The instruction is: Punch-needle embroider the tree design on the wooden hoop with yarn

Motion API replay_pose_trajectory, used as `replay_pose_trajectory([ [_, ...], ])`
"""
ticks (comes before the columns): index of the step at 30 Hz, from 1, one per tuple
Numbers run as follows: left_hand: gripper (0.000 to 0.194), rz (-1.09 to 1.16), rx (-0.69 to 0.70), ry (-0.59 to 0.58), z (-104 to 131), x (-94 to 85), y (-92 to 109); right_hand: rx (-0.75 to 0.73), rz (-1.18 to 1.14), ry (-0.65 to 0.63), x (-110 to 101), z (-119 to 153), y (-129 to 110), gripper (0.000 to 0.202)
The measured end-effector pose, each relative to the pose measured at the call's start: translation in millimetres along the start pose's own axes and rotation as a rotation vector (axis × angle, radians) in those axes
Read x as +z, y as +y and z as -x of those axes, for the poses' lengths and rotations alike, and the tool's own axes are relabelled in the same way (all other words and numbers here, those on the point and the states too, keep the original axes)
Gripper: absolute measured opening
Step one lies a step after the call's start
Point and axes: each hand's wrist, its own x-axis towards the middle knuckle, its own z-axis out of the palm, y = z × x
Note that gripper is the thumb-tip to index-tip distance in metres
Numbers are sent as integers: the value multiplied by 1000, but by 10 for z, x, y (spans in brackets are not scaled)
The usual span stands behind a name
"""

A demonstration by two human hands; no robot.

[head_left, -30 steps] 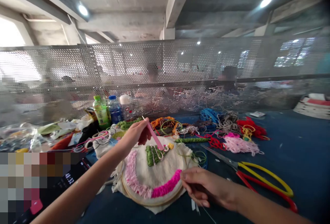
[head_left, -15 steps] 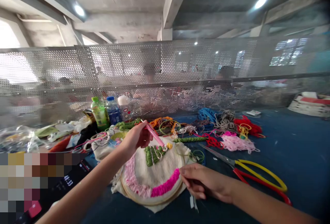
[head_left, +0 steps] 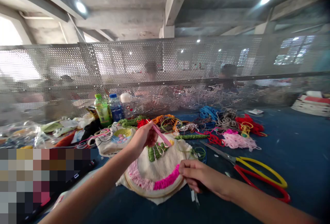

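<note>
A round wooden embroidery hoop (head_left: 144,193) holds cream cloth (head_left: 154,172) at a slant above the blue table. Along its lower edge runs a fluffy band, light pink yarn (head_left: 136,177) on the left and magenta yarn (head_left: 167,179) on the right. Higher up sits a green yarn patch (head_left: 156,152) with white lines and a small yellow spot. My left hand (head_left: 144,138), closed, grips a slim pink pen-like tool (head_left: 161,134) over the top of the cloth. At the hoop's right rim, my right hand (head_left: 196,174) pinches the edge by the magenta end; its fingertips are partly hidden.
Yellow-and-red-handled scissors (head_left: 235,159) lie open on the right. Behind are tangled yarns, including pink yarn (head_left: 238,140) and blue yarn (head_left: 208,112). Bottles, like the green one (head_left: 103,112), stand before a perforated metal screen (head_left: 123,69). A second embroidered cloth (head_left: 110,145) lies left.
My left hand and the pink tool have shifted slightly right. The hoop sits a little higher in view, with my right hand still at its rim. The whole view has moved slightly.
</note>
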Motion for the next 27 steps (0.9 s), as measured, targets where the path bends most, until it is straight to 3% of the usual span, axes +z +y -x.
replay_pose_trajectory([
  [8, 43, 16, 13, 34, -33, -15, -17, -75, -221, -119, -62, -27, 90, 37],
  [15, 41, 5, -36, 0, 15, 78, -74, -51, -273, -106, -67, -30, 40, 26],
  [27, 35, 20, -138, -27, 1, 62, -206, -68, -237, -72, -126, -55, 162, 30],
])
